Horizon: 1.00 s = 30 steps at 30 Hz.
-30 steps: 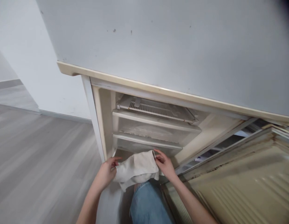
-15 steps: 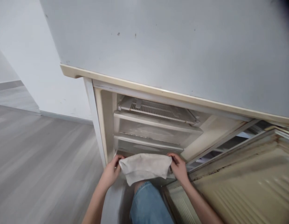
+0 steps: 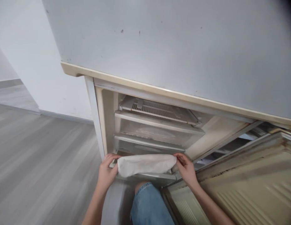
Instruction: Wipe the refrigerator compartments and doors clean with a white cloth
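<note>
At my far left, one grey wood-look floor (image 3: 42, 168) runs up to one white wall (image 3: 49, 81). Next comes one refrigerator compartment (image 3: 106, 109), open at the front, with my left hand (image 3: 108, 171) low at its left side, thumb and fingers pinching the left end of one off-white cloth (image 3: 146, 164). The cloth hangs stretched between my two hands, which are well apart from each other, in front of the lower part of the compartment and above my one visible knee (image 3: 139, 186), which pokes out of one blue denim leg (image 3: 150, 204). Behind and above the cloth I count one wire shelf (image 3: 157, 108) at the top and two clear-fronted drawers (image 3: 150, 130) stacked under it; one more pale front edge (image 3: 157, 177) shows just below the cloth. Over all this spreads one grey-white upper panel (image 3: 173, 50) with at least four small dark marks (image 3: 122, 31) and one cream lower edge. My right hand (image 3: 186, 168) grips the cloth's right end between thumb and fingers. Farthest right, one cream door (image 3: 244, 187) stands swung open, its inner face ribbed and its edge stained dark.
</note>
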Motion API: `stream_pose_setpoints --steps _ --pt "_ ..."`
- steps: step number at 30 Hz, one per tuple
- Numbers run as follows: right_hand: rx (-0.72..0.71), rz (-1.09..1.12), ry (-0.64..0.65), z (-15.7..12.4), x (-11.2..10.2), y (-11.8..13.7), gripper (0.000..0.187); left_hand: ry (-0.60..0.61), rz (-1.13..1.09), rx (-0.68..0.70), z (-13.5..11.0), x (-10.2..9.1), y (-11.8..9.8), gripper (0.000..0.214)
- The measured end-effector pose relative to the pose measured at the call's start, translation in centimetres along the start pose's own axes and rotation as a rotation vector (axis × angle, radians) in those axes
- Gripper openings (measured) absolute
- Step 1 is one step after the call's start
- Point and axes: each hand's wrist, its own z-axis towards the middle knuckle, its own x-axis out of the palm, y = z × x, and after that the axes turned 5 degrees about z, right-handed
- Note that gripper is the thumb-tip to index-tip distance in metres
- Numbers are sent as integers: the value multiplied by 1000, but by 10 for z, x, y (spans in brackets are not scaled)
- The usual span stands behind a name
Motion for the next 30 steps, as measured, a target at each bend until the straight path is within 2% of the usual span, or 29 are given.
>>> stream_pose_setpoints --steps 3,5,7,10,13,15,17,19,21,23,26,28,30 --pt "-7 -6 -10 4 5 4 28 72 -253 -163 -2 4 -7 12" --pt "21 18 27 7 11 7 28 98 -319 -209 -6 8 -13 13" --pt "103 96 79 10 18 11 29 130 -359 -220 -8 9 -17 21" --pt "257 204 160 9 26 15 31 254 -453 -271 -9 6 -19 31" --pt "332 171 310 6 29 18 30 348 -390 -268 -8 0 -14 22" --pt "361 130 402 6 28 16 31 391 -318 -274 -8 -4 -8 30" --pt "370 113 413 9 23 14 32 435 -265 -307 -8 -6 -3 41" --pt "353 103 364 15 17 12 33 454 -208 -334 -7 -7 1 47" --pt "301 85 324 21 12 12 32 421 -139 -315 -4 -7 4 48" --pt "240 62 329 26 8 14 32 324 -46 -244 -2 -7 6 43" --pt "181 33 358 28 7 17 31 63 71 -88 0 -5 7 36" --pt "161 27 344 26 9 18 31 -80 49 -9 -1 -3 8 33" --pt "139 29 322 24 11 17 30 -93 -17 28 -2 -1 9 26"
